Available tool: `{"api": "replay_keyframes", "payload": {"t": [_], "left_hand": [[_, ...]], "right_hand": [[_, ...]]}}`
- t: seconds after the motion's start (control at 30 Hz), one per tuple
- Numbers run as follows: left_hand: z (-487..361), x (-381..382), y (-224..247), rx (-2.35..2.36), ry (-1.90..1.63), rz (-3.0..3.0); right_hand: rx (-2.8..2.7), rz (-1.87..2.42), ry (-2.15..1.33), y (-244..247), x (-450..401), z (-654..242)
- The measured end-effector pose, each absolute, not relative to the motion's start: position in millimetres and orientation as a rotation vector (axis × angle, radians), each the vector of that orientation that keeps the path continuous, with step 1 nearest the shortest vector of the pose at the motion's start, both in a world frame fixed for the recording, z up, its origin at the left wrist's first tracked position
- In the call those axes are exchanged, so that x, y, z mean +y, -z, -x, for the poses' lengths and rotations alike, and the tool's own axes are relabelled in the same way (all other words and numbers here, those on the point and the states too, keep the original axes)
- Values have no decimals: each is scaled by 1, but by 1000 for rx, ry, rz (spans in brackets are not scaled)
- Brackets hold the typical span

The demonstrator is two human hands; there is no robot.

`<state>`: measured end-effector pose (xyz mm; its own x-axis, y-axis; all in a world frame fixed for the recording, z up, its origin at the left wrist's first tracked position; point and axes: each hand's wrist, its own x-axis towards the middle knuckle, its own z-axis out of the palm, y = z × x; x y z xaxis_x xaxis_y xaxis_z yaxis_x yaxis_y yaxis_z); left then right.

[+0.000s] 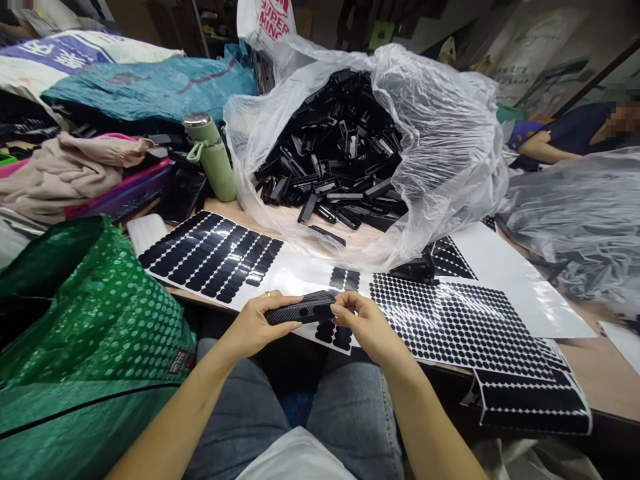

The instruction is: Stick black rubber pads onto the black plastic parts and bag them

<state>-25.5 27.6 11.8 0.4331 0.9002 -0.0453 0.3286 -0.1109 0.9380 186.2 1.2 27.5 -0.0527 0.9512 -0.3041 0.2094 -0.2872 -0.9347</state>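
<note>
My left hand grips the left end of a black, ribbed, elongated part with a small round dark spot on its side. At the part's right end, my right hand has its thumb and forefinger pinched together; whether a small piece is between them cannot be made out. Below and behind the hands lie white sheets of black stickers: elongated ones on the left and many small round ones on the right. Behind them, a clear plastic bag lies open, full of black plastic parts.
A green bottle stands left of the bag. The green woven bag is at the near left, below a pink basket with cloth. Another person's arm shows at the right, behind more plastic.
</note>
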Motion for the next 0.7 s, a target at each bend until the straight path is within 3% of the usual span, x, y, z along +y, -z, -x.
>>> {"api": "replay_keyframes", "payload": {"t": [0.7], "left_hand": [[22, 22, -12, 1079, -691, -1665]], "right_hand": [[-1419, 1582, -1332, -26, -5, -194]]}}
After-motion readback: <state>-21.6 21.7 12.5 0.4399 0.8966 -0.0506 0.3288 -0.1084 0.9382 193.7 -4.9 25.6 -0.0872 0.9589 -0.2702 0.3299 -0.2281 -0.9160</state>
